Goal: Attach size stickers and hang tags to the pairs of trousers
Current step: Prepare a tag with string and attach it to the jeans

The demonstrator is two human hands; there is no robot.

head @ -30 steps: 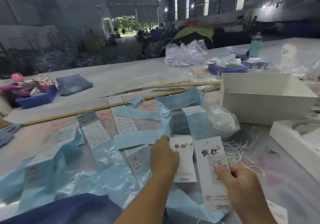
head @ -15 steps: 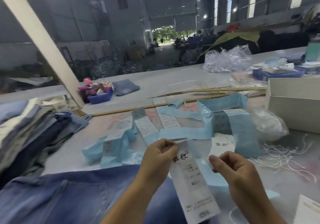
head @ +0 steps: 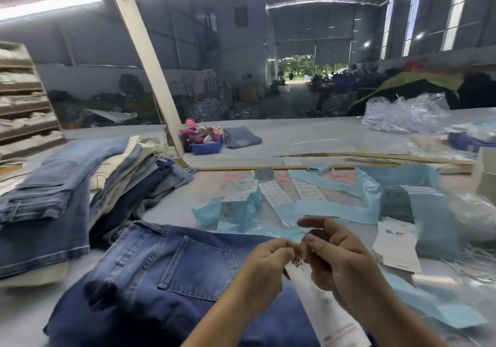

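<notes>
warehouse packing table (head: 268, 142), a tag being readied over jeans

both the left hand (head: 264, 262) and the right hand (head: 341, 269) pinch the top of a white hang tag (head: 330, 317) just above the blue trousers (head: 166, 271), which seem to carry no tag yet. beyond the trousers lie sticker sheets (head: 276, 193) and a spare tag (head: 396, 244); left of them a stack of folded trousers (head: 67, 185) likely waits, so most work looks left.

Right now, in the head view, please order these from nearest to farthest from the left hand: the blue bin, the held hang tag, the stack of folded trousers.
1. Hang tag, pinched by left hand.
2. Stack of folded trousers, left side.
3. Blue bin, far back.
</notes>
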